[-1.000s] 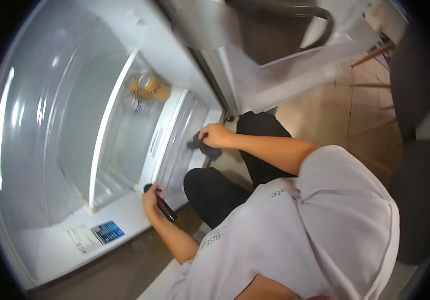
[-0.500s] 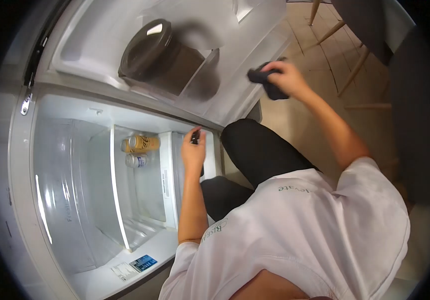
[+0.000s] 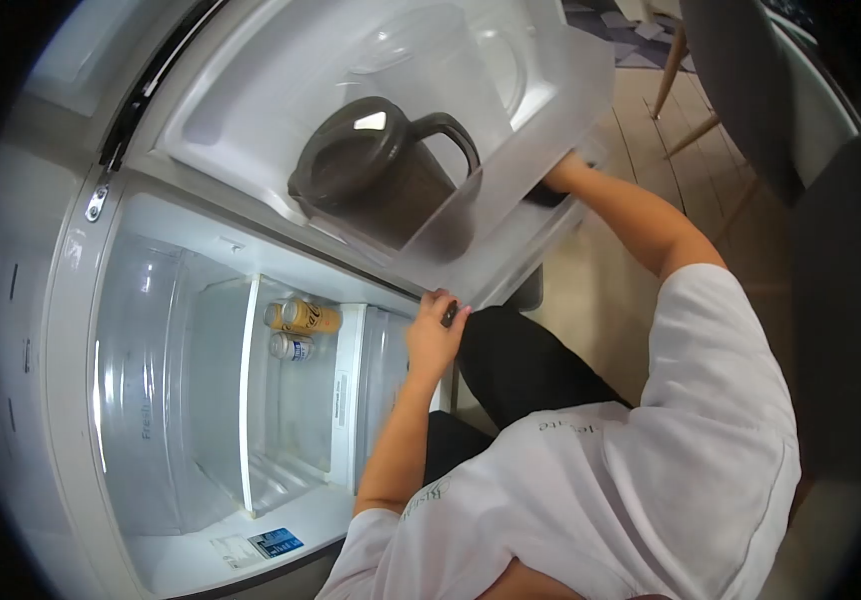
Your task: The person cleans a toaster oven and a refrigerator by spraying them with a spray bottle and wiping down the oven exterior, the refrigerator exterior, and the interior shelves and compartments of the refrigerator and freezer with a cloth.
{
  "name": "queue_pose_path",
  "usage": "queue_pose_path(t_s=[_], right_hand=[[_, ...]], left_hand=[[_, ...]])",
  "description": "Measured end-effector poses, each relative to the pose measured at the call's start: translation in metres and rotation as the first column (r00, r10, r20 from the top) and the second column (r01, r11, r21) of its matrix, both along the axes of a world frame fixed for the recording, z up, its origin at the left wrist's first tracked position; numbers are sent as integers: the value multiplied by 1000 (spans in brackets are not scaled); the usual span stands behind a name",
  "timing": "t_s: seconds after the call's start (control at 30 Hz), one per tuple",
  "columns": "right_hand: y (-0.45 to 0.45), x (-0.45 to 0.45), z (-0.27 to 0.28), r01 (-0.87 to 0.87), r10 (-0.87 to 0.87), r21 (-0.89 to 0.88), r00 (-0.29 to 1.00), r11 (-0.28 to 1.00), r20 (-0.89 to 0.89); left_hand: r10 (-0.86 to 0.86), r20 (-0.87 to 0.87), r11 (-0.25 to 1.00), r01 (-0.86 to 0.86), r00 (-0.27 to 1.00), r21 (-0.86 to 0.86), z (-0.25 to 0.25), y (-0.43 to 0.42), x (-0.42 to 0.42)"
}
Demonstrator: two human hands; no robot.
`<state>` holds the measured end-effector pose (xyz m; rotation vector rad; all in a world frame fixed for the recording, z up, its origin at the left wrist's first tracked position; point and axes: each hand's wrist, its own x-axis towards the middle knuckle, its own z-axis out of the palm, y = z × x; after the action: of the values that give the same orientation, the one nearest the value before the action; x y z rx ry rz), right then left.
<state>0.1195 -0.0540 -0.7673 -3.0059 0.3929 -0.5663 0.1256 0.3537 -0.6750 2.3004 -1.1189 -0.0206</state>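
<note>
My right hand [image 3: 568,174] reaches into the lower part of the open fridge door, partly hidden behind a translucent door bin [image 3: 511,165]. Its fingers are closed on a dark cloth [image 3: 548,192], of which only a bit shows. At the lower corner of the door, beside my knee, is my left hand [image 3: 435,335]. Its fingers are curled around a small black object [image 3: 450,314] too small to name. A grey lidded pitcher [image 3: 376,170] with a handle stands in the door bin, left of my right hand.
The fridge interior [image 3: 296,430] is open at left, with yellow cans [image 3: 311,316] and a white can [image 3: 293,347] behind a clear shelf. A clear drawer [image 3: 151,400] lies further left. Chairs [image 3: 686,135] stand on the floor at upper right.
My right hand has moved with the cloth from in front of the door to inside its lower part. My left hand has moved up and right to the door corner. The view has shifted.
</note>
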Motion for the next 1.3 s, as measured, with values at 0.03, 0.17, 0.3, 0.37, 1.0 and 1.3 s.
queue_pose_path(t_s=[0.03, 0.17, 0.3, 0.37, 1.0, 1.3], right_hand=[[-29, -13, -3, 161, -163, -78, 987, 984, -19], [9, -4, 25, 477, -489, -117, 863, 871, -126], [143, 18, 40, 19, -16, 12, 986, 1000, -165], [192, 25, 46, -115, 118, 34, 985, 993, -126], [52, -141, -89, -458, -622, 693, 783, -557, 19], [78, -39, -55, -734, -691, 11, 644, -679, 327]], left_hand=[[1, -6, 1000, -1, 1000, -18, -4, 2, 1], [-7, -29, 997, 4, 1000, -73, -15, -1, 5], [-20, -62, 996, 14, 998, -89, -16, -3, 5], [-23, -81, 994, 14, 996, -106, -16, -3, 6], [-56, -278, 988, 13, 959, -153, -28, -4, 21], [-11, -380, 992, -38, 925, -120, -18, -4, 14]])
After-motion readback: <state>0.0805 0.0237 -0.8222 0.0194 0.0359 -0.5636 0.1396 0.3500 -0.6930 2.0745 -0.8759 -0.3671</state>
